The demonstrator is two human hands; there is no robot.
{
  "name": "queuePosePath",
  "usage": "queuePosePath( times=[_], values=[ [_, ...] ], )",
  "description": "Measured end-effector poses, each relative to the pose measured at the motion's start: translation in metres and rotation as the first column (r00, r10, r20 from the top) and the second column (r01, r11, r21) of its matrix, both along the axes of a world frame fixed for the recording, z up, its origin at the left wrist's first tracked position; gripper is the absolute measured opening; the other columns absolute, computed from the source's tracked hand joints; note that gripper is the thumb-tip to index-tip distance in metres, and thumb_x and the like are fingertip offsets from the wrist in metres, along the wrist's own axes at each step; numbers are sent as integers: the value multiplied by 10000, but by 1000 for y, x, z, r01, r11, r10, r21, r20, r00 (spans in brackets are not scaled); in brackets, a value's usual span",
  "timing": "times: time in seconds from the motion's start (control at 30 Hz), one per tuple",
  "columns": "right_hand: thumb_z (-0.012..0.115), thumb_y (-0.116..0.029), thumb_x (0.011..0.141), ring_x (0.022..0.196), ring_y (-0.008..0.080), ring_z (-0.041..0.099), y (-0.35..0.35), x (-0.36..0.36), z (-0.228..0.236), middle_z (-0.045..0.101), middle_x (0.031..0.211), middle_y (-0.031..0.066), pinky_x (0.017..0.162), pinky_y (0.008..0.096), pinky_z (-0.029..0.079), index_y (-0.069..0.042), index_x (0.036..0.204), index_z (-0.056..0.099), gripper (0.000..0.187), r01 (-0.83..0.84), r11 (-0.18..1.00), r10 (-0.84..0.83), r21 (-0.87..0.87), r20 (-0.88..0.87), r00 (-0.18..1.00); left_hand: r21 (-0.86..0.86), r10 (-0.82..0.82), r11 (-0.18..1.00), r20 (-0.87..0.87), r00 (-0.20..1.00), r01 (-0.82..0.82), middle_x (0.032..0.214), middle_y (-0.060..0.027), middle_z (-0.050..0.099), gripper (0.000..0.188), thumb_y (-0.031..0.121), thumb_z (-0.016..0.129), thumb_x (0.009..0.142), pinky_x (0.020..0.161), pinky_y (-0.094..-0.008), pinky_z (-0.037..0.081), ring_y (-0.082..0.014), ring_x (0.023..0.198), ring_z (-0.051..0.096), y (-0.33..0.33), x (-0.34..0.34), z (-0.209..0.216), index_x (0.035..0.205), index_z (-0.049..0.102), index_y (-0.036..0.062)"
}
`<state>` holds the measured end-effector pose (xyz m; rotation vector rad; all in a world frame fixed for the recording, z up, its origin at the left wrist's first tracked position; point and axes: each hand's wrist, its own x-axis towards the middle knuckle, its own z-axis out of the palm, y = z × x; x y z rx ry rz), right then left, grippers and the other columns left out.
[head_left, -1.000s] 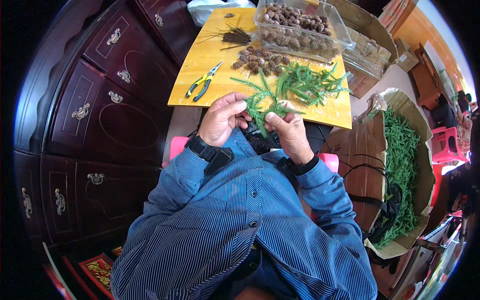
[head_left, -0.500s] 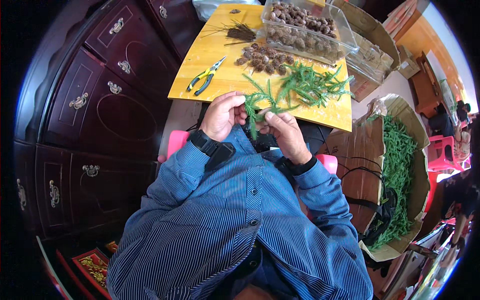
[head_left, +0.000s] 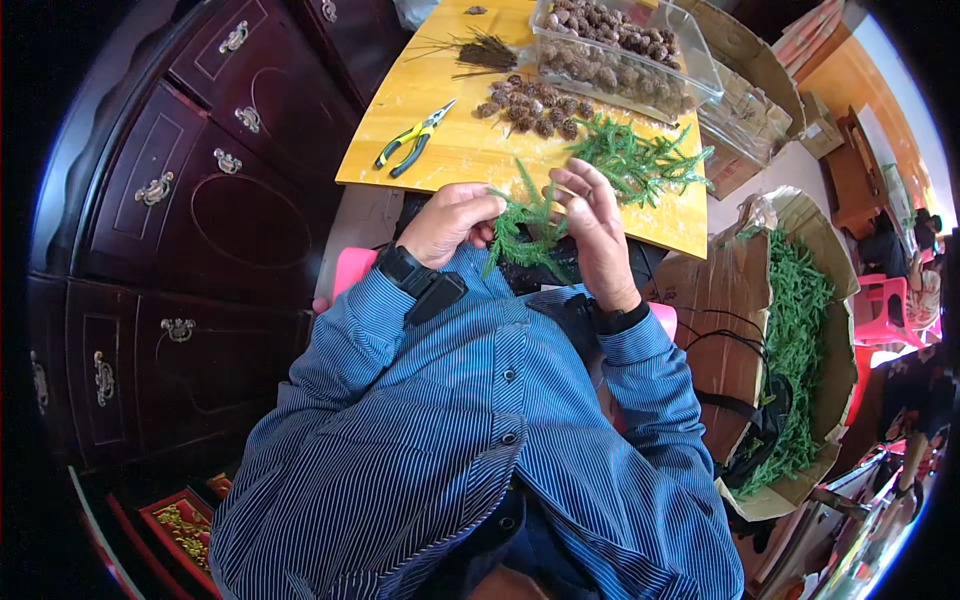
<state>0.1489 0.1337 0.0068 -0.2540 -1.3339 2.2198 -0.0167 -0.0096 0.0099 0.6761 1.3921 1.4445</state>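
A green artificial pine sprig hangs over my lap, just off the table's near edge. My left hand pinches it at its left end between thumb and fingers. Right beside the sprig's other side, my right hand is raised with its fingers apart; I see nothing in it. Beyond that hand, more pine sprigs lie in a heap on the yellow table. Pine cones are gathered behind them. Yellow-and-black pliers rest to the left, their jaws pointing away.
A clear plastic bin of pine cones stands at the table's far right. Thin dark stems lie to its left. On my right is a cardboard box full of green sprigs. Dark wooden drawers line the left side.
My right hand has let go of the sprig; its fingers have opened and lifted up and to the right. My left hand keeps hold, and the sprig's branches have shifted.
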Motion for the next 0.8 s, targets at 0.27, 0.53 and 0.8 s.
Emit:
queuePosePath(
  times=[0.27, 0.53, 0.8],
  values=[
    [613, -118, 977, 856, 97, 626, -3, -9, -37, 673, 969, 36, 794, 249, 505, -11, 1194, 580, 244, -110, 969, 71, 223, 176, 982, -5, 50, 999, 131, 990, -50, 772, 50, 593, 164, 210, 608, 963, 639, -192, 445, -42, 693, 536, 7, 17, 4, 910, 654, 62],
    [615, -113, 967, 787, 64, 586, -3, -6, -23, 649, 897, -7, 742, 220, 471, -28, 1064, 615, 129, -129, 989, 113, 74, 189, 975, 85, -12, 996, -177, 984, 28, 839, 43, 578, 146, 161, 613, 955, 729, -194, 409, -30, 791, 502, 11, 7, -20, 903, 626, 25],
    [616, -117, 950, 770, 48, 530, -6, -8, -30, 609, 866, -43, 717, 206, 423, -50, 971, 624, 70, -106, 993, 95, 58, 172, 981, -25, -48, 999, -186, 981, 44, 757, 50, 554, 53, 61, 655, 851, 628, -214, 401, -32, 703, 487, 15, 12, -14, 844, 621, 21]
  ],
)
